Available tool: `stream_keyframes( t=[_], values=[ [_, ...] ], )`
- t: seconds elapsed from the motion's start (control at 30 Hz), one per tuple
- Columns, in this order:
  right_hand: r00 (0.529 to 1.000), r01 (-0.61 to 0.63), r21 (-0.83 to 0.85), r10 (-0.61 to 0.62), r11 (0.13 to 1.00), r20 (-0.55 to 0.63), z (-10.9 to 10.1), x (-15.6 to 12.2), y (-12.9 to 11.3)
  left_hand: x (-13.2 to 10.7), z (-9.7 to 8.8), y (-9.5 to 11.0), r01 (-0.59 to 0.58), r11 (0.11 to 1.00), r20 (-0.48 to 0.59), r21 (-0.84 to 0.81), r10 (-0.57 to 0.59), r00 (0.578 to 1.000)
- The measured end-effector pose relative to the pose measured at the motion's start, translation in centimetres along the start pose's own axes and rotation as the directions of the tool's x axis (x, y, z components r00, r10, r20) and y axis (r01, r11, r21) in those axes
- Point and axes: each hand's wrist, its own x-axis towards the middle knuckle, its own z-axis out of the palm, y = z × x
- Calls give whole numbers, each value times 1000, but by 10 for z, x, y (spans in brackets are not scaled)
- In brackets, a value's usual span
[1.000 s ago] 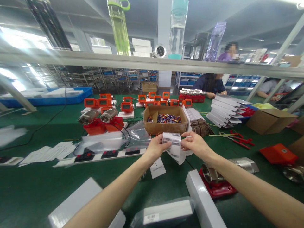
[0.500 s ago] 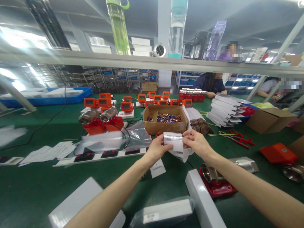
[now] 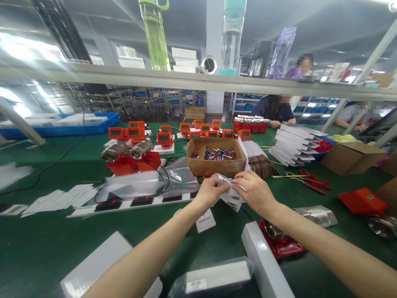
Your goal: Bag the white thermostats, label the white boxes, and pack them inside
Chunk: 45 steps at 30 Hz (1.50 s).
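Observation:
A thin, glossy label strip [image 3: 233, 202], partly see-through, is bent between my two hands above the green bench. My left hand [image 3: 210, 193] pinches its left side between thumb and fingers. With fingers bent together, my right hand [image 3: 254, 191] grips its upper right side, hiding part of it. Just below lies a small white printed card [image 3: 206, 221]. Behind the hands stands an open cardboard box [image 3: 214, 166] of small batteries [image 3: 220, 155]. Under my right forearm sits a metal valve body [image 3: 316, 215] on a red base [image 3: 287, 247].
A long white box [image 3: 266, 260] and a bagged white box [image 3: 218, 276] lie in front. Orange-framed display units [image 3: 166, 138] stand at the back. A power strip [image 3: 127, 205] runs left, and red-handled pliers [image 3: 313, 184] lie right. A shelf [image 3: 192, 78] crosses above.
My right hand has moved slightly left and closed in on the strip. The strip, earlier spread with its printed labels facing me, is now folded and turned.

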Motion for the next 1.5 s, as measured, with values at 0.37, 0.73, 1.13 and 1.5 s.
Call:
stream_keyframes(
  t=[0.37,0.73,1.13,1.5],
  values=[
    [999,17,-146,-10,989,52,0,5,3,14,2,-5,-125,977,50,173,119,992],
    [997,-24,-126,33,992,74,1,7,7,18,0,-14,-155,969,62,191,145,987],
    [992,-63,-184,81,981,92,1,10,2,25,-1,-22,-187,952,71,243,175,982],
    [963,-269,-7,269,963,-12,-9,11,24,25,-1,-23,-150,900,69,408,133,989]
  ],
)
